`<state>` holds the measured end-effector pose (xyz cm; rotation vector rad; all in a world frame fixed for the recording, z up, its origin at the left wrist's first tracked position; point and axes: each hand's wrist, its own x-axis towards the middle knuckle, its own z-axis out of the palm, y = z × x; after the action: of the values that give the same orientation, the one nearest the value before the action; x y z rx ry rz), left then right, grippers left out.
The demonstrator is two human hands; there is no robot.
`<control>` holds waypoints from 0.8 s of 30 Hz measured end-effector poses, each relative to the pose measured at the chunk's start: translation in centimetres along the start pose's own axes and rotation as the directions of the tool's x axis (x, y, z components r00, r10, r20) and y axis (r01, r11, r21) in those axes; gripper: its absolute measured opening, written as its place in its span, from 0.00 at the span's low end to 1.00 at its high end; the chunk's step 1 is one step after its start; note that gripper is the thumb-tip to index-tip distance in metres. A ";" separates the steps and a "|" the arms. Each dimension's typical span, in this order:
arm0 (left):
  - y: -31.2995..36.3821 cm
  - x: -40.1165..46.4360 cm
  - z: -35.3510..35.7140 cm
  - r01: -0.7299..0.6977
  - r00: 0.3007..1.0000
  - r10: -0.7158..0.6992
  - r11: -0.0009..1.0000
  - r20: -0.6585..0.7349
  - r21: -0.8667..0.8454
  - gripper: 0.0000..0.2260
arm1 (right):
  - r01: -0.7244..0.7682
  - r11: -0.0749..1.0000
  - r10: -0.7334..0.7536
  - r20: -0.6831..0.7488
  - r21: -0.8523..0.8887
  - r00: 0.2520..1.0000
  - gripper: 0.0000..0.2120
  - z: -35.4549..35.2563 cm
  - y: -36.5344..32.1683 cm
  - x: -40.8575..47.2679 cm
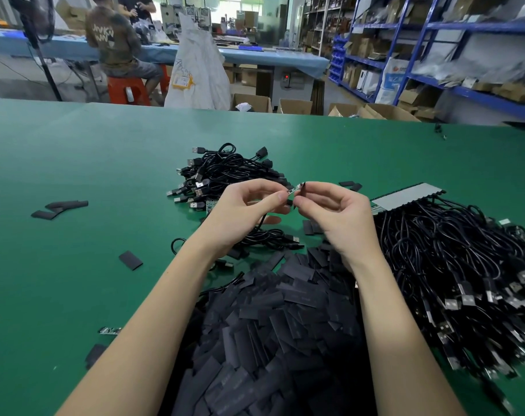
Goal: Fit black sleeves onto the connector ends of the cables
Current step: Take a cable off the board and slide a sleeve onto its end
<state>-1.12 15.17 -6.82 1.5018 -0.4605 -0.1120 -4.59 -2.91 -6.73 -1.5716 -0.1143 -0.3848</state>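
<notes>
While the left hand (249, 205) pinches the small green circuit-board end of a thin black cable (294, 190), the right hand (333, 214) pinches a flat, matte black sleeve (302, 187) right at that end, above the smooth green table mat (75, 175). Below lies a heap of flat rectangular black sleeves (270, 325); glossy tangled cables with metal USB plugs (465, 265) lie to the right.
</notes>
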 end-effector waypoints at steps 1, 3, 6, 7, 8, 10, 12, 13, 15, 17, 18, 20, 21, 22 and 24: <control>0.0 0.0 0.0 -0.006 1.000 0.006 1.000 -0.002 0.011 0.06 | -0.007 1.000 0.007 -0.008 0.018 1.000 0.11 0.0 0.0 0.0; 0.0 0.0 -0.1 -0.015 1.000 0.015 0.999 -0.007 0.031 0.05 | -0.016 0.999 0.017 -0.018 0.043 1.000 0.11 0.0 0.0 0.0; -0.1 0.0 -0.2 -0.018 1.000 0.018 0.999 -0.012 0.034 0.04 | -0.024 0.997 0.026 -0.033 0.073 0.999 0.11 -0.1 0.0 -0.1; -0.1 0.0 -0.2 -0.017 1.000 0.018 0.999 -0.013 0.031 0.04 | -0.027 0.996 0.030 -0.038 0.083 0.999 0.10 -0.1 -0.1 -0.1; 0.0 0.0 -0.3 -0.017 1.000 0.018 0.999 -0.012 0.030 0.04 | -0.031 0.995 0.035 -0.043 0.092 0.998 0.10 -0.1 -0.1 -0.1; -0.1 0.0 -0.3 -0.019 1.000 0.019 0.999 -0.011 0.029 0.04 | -0.043 0.992 0.049 -0.048 0.115 0.998 0.10 -0.2 -0.1 -0.1; -0.1 -0.1 -0.3 -0.017 1.000 0.018 0.999 -0.013 0.034 0.02 | -0.068 0.977 0.081 -0.055 0.203 0.995 0.10 -0.1 -0.1 0.0; -0.1 -0.1 -0.2 -0.018 1.000 0.018 0.999 -0.015 0.037 0.02 | -0.082 0.959 0.102 -0.061 0.273 0.993 0.10 -0.1 -0.2 0.0; -0.2 0.0 -0.1 -0.023 1.000 0.024 0.999 -0.019 0.046 0.02 | -0.092 0.913 0.132 -0.074 0.397 0.989 0.12 -0.1 -0.3 0.1; -0.2 0.0 0.0 -0.029 0.999 0.030 0.998 -0.023 0.049 0.03 | -0.080 0.885 0.132 -0.082 0.459 0.988 0.15 0.1 -0.4 0.1; -0.1 0.0 0.0 -0.032 0.999 0.033 0.998 -0.025 0.048 0.03 | -0.070 0.879 0.126 -0.086 0.472 0.988 0.15 0.1 -0.4 0.1; -0.1 0.0 0.0 -0.036 0.999 0.037 0.998 -0.031 0.049 0.03 | -0.056 0.873 0.117 -0.097 0.484 0.988 0.12 0.4 -0.5 0.1; -0.1 0.0 0.0 -0.037 0.999 0.039 0.998 -0.035 0.049 0.03 | -0.051 0.870 0.118 -0.108 0.491 0.987 0.10 0.4 -0.5 0.1; -0.1 0.0 0.0 -0.038 0.999 0.040 0.998 -0.037 0.050 0.03 | -0.044 0.868 0.118 -0.119 0.495 0.986 0.09 0.5 -0.5 0.1; -0.1 0.1 0.1 -0.041 0.998 0.043 0.998 -0.038 0.050 0.03 | -0.036 0.870 0.117 -0.135 0.492 0.984 0.09 0.6 -0.6 0.1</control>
<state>-1.08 15.07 -6.91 1.5387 -0.4657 -0.0385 -4.58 -2.32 -6.17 -1.0349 -0.0201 -0.3833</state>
